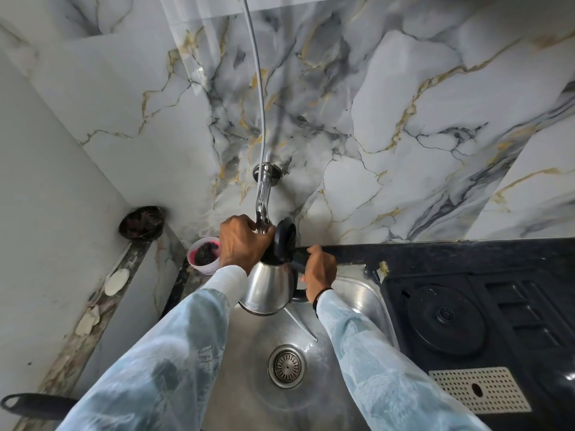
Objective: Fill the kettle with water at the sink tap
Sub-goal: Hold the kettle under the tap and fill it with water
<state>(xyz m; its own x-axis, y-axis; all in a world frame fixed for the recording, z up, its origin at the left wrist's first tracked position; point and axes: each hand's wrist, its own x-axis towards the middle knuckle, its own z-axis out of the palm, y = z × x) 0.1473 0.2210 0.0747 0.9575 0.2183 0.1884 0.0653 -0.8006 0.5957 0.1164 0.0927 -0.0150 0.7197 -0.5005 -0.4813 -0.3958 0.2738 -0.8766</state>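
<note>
A steel kettle [269,289] with its black lid [284,239] flipped up hangs over the steel sink [357,303], right under the chrome tap [264,194] that comes out of the marble wall. My right hand [320,272] is closed around the kettle's black handle. My left hand [242,245] is wrapped around the tap's end, just above the kettle's mouth. Any water flow is hidden by my hands.
The sink drain [287,366] lies below the kettle. A pink cup with a scrubber [203,255] stands at the sink's back left. Soap pieces [116,281] lie on the left ledge. A black kettle base [446,318] sits on the dark counter at right, near a perforated tray [480,390].
</note>
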